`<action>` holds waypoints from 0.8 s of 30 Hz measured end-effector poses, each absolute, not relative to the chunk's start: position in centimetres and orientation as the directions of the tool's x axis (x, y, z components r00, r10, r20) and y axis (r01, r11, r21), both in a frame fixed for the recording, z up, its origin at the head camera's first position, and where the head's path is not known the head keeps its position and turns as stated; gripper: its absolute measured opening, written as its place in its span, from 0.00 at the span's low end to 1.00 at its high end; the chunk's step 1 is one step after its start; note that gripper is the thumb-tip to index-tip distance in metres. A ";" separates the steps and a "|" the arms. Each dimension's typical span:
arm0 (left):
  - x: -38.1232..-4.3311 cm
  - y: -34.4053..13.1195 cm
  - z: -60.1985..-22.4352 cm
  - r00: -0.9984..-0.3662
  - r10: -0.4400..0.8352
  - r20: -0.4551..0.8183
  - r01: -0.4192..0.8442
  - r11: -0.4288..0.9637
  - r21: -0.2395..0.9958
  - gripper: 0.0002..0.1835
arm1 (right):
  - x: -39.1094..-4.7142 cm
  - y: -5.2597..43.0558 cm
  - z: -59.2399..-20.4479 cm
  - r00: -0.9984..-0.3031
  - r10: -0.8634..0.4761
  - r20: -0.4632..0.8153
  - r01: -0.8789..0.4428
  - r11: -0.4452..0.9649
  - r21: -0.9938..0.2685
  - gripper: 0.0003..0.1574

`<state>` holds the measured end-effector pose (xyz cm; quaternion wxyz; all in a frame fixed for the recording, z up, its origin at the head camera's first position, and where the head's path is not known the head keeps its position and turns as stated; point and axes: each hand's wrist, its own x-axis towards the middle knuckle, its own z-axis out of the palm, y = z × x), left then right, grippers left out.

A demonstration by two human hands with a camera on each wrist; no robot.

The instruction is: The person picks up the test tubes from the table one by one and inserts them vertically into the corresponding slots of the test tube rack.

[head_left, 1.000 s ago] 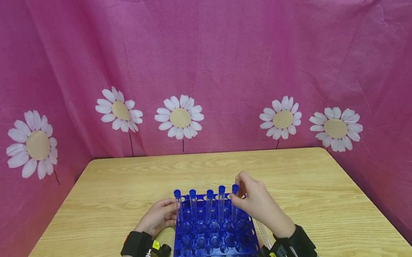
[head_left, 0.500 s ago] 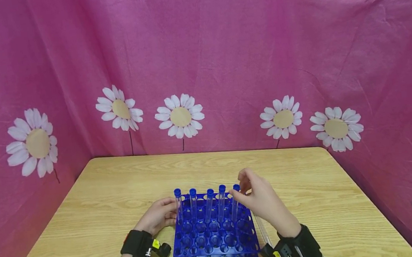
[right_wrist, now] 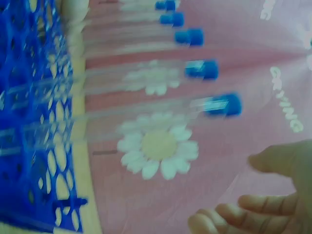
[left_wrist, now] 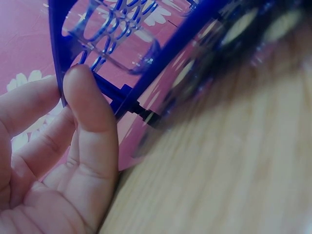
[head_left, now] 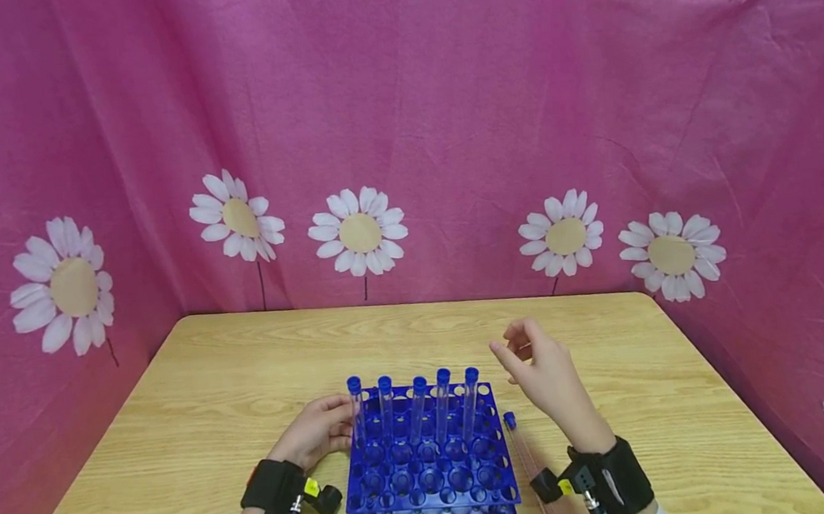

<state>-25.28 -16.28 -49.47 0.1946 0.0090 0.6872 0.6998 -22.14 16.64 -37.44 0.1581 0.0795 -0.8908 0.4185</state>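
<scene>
A blue test tube rack (head_left: 426,507) stands on the table. Several clear test tubes with blue caps stand upright in its back row; the rightmost test tube (head_left: 470,406) shows its cap close up in the right wrist view. My left hand (head_left: 313,435) pinches the rack's left edge between thumb and fingers, as the left wrist view shows. My right hand (head_left: 545,373) hovers above the table to the right of the rack, apart from the tubes, fingers loosely bent and holding nothing. Below it, another capped test tube (head_left: 523,449) lies on the table, its lower part partly behind the wrist camera.
The wooden table (head_left: 242,359) reaches back to a pink cloth (head_left: 443,120) with printed white daisies, which also hangs at both sides. Black straps with small cameras sit on both wrists.
My right hand has let go of the rightmost test tube and moved away to the right and back. That tube stays standing in the rack. My left hand keeps its grip.
</scene>
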 end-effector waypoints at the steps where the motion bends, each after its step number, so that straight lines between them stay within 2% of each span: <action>1: -25.3 -16.3 -49.5 -0.925 0.284 -0.254 -0.259 0.021 0.966 0.18 | -22.4 16.8 -37.6 -0.945 -0.013 0.328 -0.258 0.645 -0.719 0.22; 8: -25.4 -16.3 -49.6 -0.923 0.289 -0.254 -0.259 0.022 0.966 0.18 | -23.8 17.9 -39.6 -0.994 -0.038 0.106 -0.099 0.740 -0.666 0.23; 15: -25.3 -16.3 -49.5 -0.923 0.294 -0.248 -0.254 0.021 0.967 0.19 | -24.5 18.6 -41.6 -0.993 -0.044 -0.107 0.030 0.794 -0.607 0.21; 24: -25.4 -16.3 -49.5 -0.920 0.299 -0.252 -0.259 0.018 0.966 0.20 | -24.8 19.2 -43.4 -0.968 -0.064 -0.241 0.083 0.828 -0.554 0.15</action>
